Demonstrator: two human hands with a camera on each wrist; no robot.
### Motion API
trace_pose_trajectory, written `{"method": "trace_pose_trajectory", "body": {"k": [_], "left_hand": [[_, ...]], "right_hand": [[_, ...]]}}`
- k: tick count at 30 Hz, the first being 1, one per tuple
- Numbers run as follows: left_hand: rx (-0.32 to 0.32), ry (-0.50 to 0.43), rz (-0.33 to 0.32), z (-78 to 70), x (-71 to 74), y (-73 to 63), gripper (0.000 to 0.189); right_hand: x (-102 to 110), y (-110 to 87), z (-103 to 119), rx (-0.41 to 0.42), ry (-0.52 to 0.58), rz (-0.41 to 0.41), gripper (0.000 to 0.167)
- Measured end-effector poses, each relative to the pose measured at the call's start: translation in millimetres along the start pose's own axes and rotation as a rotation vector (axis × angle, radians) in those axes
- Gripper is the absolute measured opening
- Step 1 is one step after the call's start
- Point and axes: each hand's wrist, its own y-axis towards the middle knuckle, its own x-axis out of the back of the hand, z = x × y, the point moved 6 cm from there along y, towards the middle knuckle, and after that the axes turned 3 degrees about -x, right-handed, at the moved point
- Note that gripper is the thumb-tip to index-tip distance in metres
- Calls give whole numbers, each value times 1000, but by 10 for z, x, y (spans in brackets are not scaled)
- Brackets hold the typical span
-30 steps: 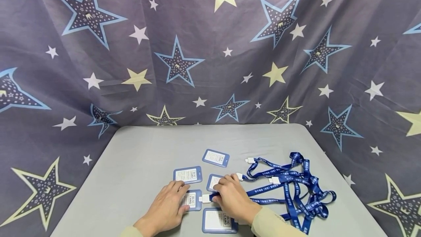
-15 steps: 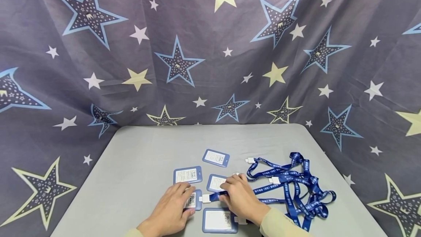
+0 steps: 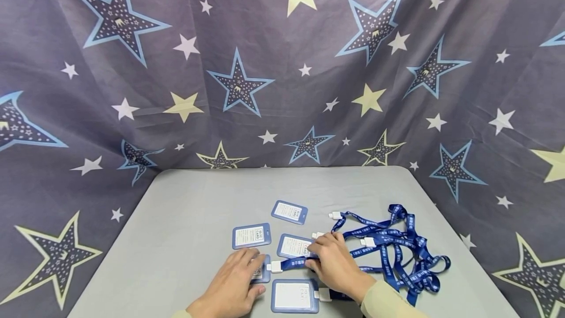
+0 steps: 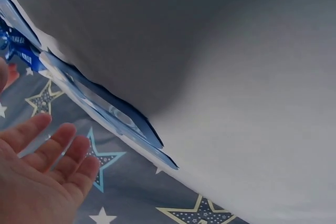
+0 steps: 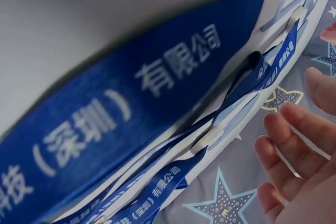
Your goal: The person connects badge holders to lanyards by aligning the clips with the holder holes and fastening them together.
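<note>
"Nearest?"

"A flat blue badge holder (image 3: 273, 296), round-cornered, white card (image 3: 291, 296) inside, white clip (image 3: 324, 294) at its right end."

"Next?"

"The left hand (image 3: 234, 278), fingers loose, grip empty, above a second badge holder (image 3: 267, 274), partly hidden."

"And the right hand (image 3: 339, 265), fingers slackly bent, also holding nothing, over a smooth blue lanyard strap (image 3: 295, 263) clipped to that second holder."

"Farther?"

"Three more badge holders (image 3: 267, 233), printed cards (image 3: 250, 235) within, beside a rumpled tangle of ribbon-like lanyards (image 3: 411, 224), on a smooth grey tabletop (image 3: 198, 200)."

"Behind?"

"A creased star-print cloth (image 3: 265, 28)."
</note>
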Motion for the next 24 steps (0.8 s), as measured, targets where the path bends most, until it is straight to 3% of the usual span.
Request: {"method": "trace_pose_trajectory", "body": {"k": [6,24], "left_hand": [[-14,-6,29,-24,-36,9,64],[-31,9,39,-67,-56,3,72]], "right_hand": [[66,-46,-106,2,-8,-53,25],[213,-179,-454,-85,-51,-54,28]]}}
